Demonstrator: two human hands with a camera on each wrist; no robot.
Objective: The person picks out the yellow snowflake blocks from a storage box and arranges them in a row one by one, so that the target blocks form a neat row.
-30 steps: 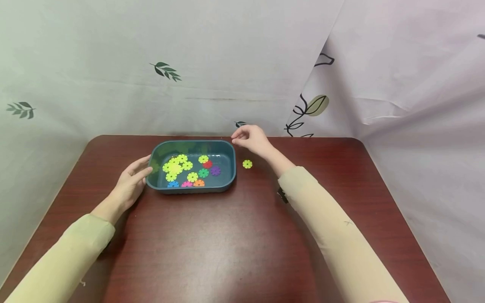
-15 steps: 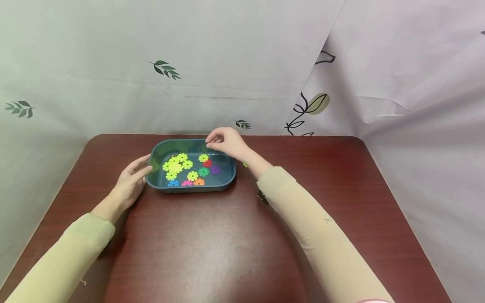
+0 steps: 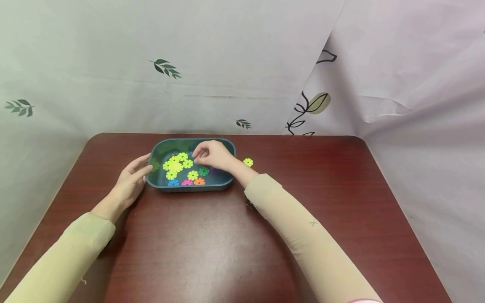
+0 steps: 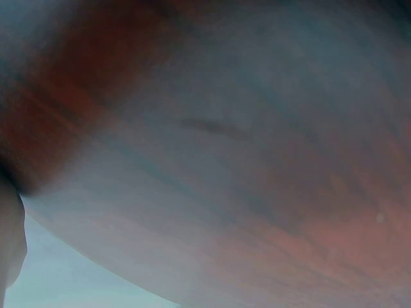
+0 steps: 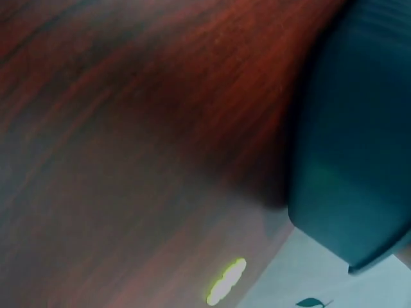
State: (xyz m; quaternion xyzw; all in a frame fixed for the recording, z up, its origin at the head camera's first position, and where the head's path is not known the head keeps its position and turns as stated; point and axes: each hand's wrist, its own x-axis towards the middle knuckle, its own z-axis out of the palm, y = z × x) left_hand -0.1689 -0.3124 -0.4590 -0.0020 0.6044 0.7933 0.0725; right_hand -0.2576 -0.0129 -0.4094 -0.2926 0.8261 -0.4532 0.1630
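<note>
A dark blue-green plastic tray (image 3: 189,189) holds several flower-shaped plastic discs. Most are yellow discs (image 3: 175,166), piled at its left; a green disc (image 3: 203,171), a blue disc (image 3: 173,182), a pink disc (image 3: 187,182) and an orange disc (image 3: 199,181) lie near the front. My left hand (image 3: 129,181) grips the tray's left end, thumb over the rim. Inside the tray, my right hand (image 3: 216,156) hovers with thumb and fingertips slightly apart beside the yellow pile, no disc visible between them. It covers the tray's right part, hiding most of the purple disc.
One yellow disc (image 3: 248,162) lies on the reddish-brown wooden table (image 3: 212,244), just right of the tray. White cloth (image 3: 227,63) with leaf prints hangs behind the table and along its sides. The left wrist view is blurred.
My right hand has moved left and down, from beyond the tray's right rim into the tray. My left hand and the tray stay in place.
</note>
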